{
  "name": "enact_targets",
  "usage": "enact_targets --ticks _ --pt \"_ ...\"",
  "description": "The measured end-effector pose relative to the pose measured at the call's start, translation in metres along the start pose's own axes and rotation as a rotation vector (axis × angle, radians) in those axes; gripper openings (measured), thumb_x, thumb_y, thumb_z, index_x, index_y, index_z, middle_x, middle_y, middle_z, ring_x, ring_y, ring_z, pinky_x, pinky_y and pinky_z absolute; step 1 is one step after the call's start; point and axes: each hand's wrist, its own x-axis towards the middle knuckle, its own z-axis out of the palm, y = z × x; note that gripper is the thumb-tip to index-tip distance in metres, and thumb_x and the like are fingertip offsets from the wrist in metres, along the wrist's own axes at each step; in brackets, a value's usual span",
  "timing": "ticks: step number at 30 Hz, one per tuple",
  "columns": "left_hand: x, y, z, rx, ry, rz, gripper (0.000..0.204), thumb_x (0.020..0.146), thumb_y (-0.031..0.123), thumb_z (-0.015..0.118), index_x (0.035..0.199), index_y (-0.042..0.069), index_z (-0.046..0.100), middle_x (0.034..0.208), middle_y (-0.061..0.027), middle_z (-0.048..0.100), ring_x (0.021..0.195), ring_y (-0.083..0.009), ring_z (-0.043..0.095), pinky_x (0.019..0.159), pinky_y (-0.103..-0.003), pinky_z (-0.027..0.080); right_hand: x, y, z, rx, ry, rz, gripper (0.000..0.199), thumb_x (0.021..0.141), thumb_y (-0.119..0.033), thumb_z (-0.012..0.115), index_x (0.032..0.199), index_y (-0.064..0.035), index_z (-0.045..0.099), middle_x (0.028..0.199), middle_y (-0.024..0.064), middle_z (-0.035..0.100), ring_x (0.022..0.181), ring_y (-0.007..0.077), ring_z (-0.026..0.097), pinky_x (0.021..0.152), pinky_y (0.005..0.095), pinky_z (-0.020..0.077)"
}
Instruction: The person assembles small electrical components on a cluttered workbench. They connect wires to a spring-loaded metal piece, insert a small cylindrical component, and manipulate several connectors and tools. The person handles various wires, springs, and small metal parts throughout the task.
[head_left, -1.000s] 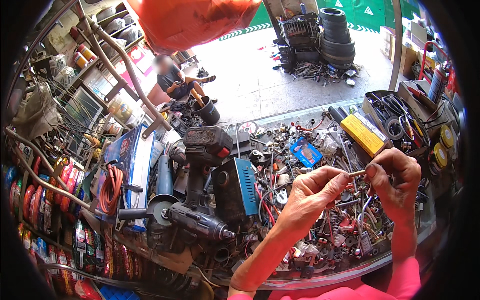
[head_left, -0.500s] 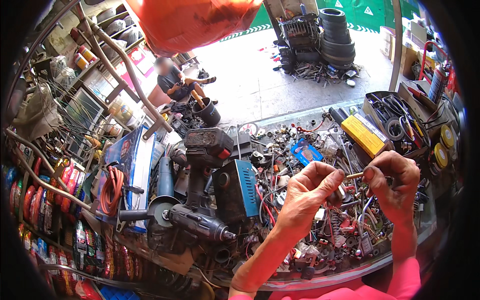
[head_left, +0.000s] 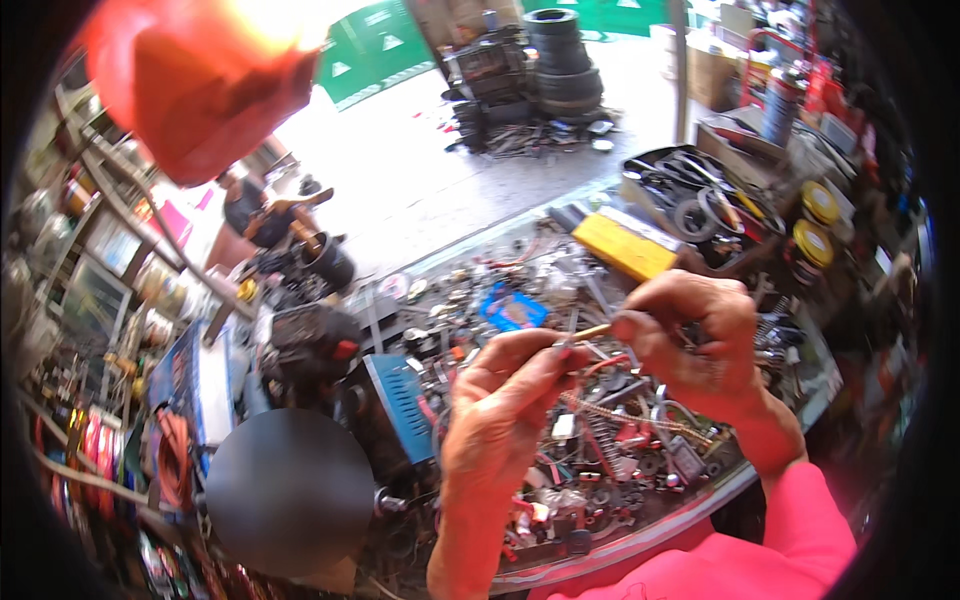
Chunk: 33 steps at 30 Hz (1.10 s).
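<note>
A thin brass-coloured rod (head_left: 593,332) spans the gap between my two hands, above a bench covered in loose parts. Its left end sits between the thumb and fingertips of my left hand (head_left: 505,395), which is closed in a pinch. My right hand (head_left: 700,335) pinches the other end, its fingers curled over. What the fingertips cover at either end is hidden. Below the hands lie coil springs (head_left: 606,448), small metal pieces and wires. A yellow box (head_left: 625,248) rests just beyond my right hand, and a blue packet (head_left: 512,308) lies past my left.
At left stand a blue vented metal case (head_left: 400,405) and a dark power tool (head_left: 312,340). A box of tools (head_left: 700,200) and yellow-lidded jars (head_left: 813,243) occupy the right. Stacked tyres (head_left: 565,70) and a seated person (head_left: 262,215) are beyond the bench. An orange object (head_left: 200,85) hangs above.
The view has swung right, so the scene sits farther left and is somewhat blurred. Both hands still hold the rod between them.
</note>
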Motion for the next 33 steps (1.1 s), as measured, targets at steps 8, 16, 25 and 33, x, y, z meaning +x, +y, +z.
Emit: enact_targets --ticks 8,16,25,33 --pt "0.0039 -0.0061 -0.0012 -0.059 -0.017 -0.033 0.016 0.087 -0.002 0.056 0.103 -0.002 0.058 0.095 -0.0146 0.066 0.089 -0.0231 0.066 0.078 -0.029 0.053 -0.0046 0.0007 -0.0059 0.039 -0.018 -0.05 0.012 0.082 -0.01 0.068 0.08 0.0019 0.064 0.061 0.0076 0.06 0.048 0.0083 0.053 0.043 0.0247 0.041" --pt "0.0031 -0.0051 -0.0026 -0.073 -0.021 -0.023 0.017 0.088 0.0 0.055 0.105 -0.002 0.057 0.093 -0.0151 0.065 0.08 -0.0202 0.065 0.071 -0.031 0.051 -0.0012 0.0037 -0.0042 -0.006 -0.109 -0.08 0.008 0.078 -0.004 0.068 0.081 0.0026 0.065 0.067 0.0077 0.062 0.053 0.0094 0.058 0.047 0.0226 0.045" --pt "0.0027 -0.0064 -0.0034 0.027 -0.012 -0.003 0.013 0.089 0.001 0.055 0.101 -0.003 0.058 0.091 -0.014 0.065 0.077 -0.02 0.064 0.063 -0.028 0.053 -0.0006 0.0035 -0.0069 -0.008 -0.147 -0.056 0.009 0.078 -0.005 0.069 0.082 0.0023 0.065 0.066 0.0073 0.062 0.054 0.0095 0.058 0.047 0.0231 0.045" --pt "0.0028 -0.0064 -0.0006 0.045 0.034 0.005 0.013 0.088 0.001 0.057 0.1 -0.003 0.059 0.089 -0.016 0.065 0.068 -0.0157 0.06 0.062 -0.027 0.046 -0.0007 0.0023 -0.01 -0.018 -0.147 -0.06 0.01 0.079 -0.007 0.069 0.082 0.002 0.065 0.066 0.0065 0.061 0.053 0.0088 0.057 0.047 0.0229 0.0435"
